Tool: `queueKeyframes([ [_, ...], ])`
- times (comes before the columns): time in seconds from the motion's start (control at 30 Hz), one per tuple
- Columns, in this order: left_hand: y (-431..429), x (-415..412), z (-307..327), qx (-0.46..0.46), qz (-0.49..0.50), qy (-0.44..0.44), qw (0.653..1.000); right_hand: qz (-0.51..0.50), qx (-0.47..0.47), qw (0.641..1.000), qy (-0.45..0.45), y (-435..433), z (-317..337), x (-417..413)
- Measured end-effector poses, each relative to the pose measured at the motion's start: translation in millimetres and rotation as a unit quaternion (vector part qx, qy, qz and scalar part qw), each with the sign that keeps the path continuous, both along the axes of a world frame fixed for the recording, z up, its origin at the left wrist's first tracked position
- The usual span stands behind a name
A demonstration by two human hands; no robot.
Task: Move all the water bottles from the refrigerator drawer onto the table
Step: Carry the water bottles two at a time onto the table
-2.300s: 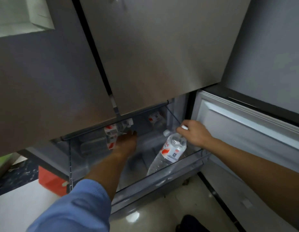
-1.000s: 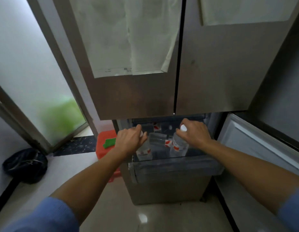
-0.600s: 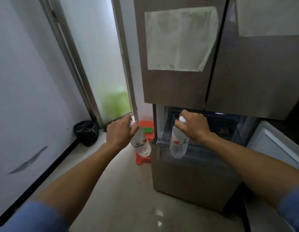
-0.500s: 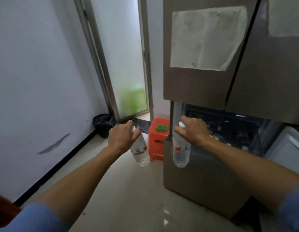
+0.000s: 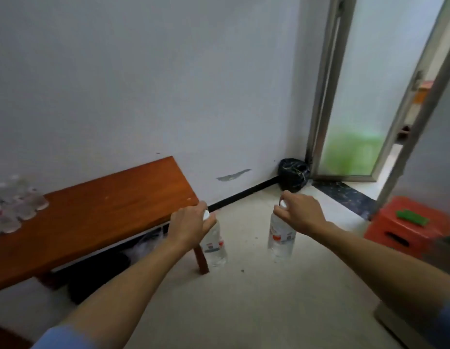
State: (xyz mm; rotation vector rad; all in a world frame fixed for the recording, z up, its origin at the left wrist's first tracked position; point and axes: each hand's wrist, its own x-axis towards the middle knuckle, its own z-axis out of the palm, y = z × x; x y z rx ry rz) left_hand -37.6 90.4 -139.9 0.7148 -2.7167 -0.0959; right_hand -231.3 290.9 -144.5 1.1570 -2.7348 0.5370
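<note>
My left hand (image 5: 190, 226) grips the neck of a clear water bottle (image 5: 215, 244) with a white cap and a red-and-white label; the bottle hangs in the air just off the right end of the brown wooden table (image 5: 93, 212). A second water bottle (image 5: 281, 236) of the same kind hangs from its neck in the grip of my right hand (image 5: 300, 214), over the floor further right. Several water bottles (image 5: 13, 205) lie blurred on the table's far left end. The refrigerator is out of view.
A white wall runs behind the table. A black bag (image 5: 293, 173) sits in the corner by a frosted glass door (image 5: 357, 96). A red plastic stool (image 5: 407, 227) with a green item on top stands at the right. Dark things lie under the table (image 5: 98, 273).
Both hands lifted bottles out of the refrigerator drawer. The view has swung left from the refrigerator to the table, and both bottles have come with my hands.
</note>
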Motion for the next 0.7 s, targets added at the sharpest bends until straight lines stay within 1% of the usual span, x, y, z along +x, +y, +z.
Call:
queueKeyframes([
  [0.13, -90.2, 90.5, 2.6, -0.005, 0.063, -0.027, 0.998, 0.065, -0.004, 0.998, -0.024, -121.8, -16.2, 63.8],
  [0.23, -145.2, 148.5, 2.7, -0.012, 0.118, -0.052, 0.992, 0.11, -0.005, 0.993, -0.034, -197.5, -15.9, 103.0],
  [0.37, -210.3, 209.8, -1.4, -0.001, 0.201, -0.046, 0.979, 0.199, -0.005, 0.98, -0.024, -299.1, -12.8, 138.9],
  [0.5, -265.6, 254.2, -14.7, 0.017, 0.267, -0.056, 0.962, 0.266, 0.018, 0.964, -0.02, -395.1, -20.8, 164.8],
  [0.6, -316.5, 272.1, -22.6, 0.017, 0.303, -0.074, 0.95, 0.311, 0.038, 0.95, 0.006, -469.0, -27.2, 179.0],
  [0.7, -368.7, 282.8, -26.6, 0.029, 0.334, -0.081, 0.939, 0.351, 0.043, 0.935, 0.009, -544.2, -33.5, 188.3],
])
